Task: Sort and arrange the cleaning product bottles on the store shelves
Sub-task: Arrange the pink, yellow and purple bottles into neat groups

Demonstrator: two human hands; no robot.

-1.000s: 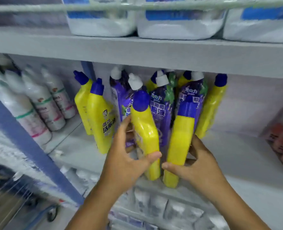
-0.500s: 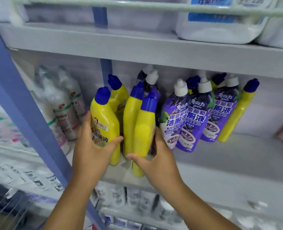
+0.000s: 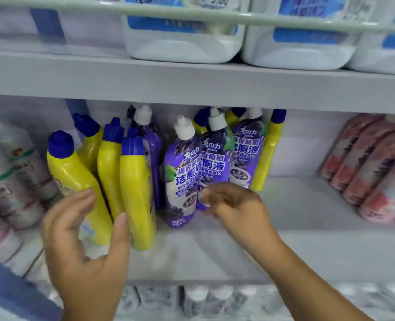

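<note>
Several yellow bottles with blue caps [image 3: 135,193] lean together at the left of the middle shelf [image 3: 307,216]. My left hand [image 3: 83,242] is spread in front of them, fingers resting on the leftmost yellow bottle [image 3: 71,174] and thumb against the front one. To their right stand purple bottles with white caps [image 3: 182,172], and one more yellow bottle [image 3: 270,154] leans behind them. My right hand [image 3: 235,205] hovers at the base of the purple bottles, blurred, with fingers loosely curled and nothing in them.
White jugs with blue labels [image 3: 182,42] sit behind a rail on the shelf above. White bottles [image 3: 11,177] fill the left bay and pink bottles [image 3: 377,170] lie at the right. A blue upright [image 3: 6,293] crosses the lower left. More bottles [image 3: 203,300] stand below.
Both hands have let go of the yellow bottles, which now lean at the left. My right hand moved right to the purple bottles. The view shifted right and closer.
</note>
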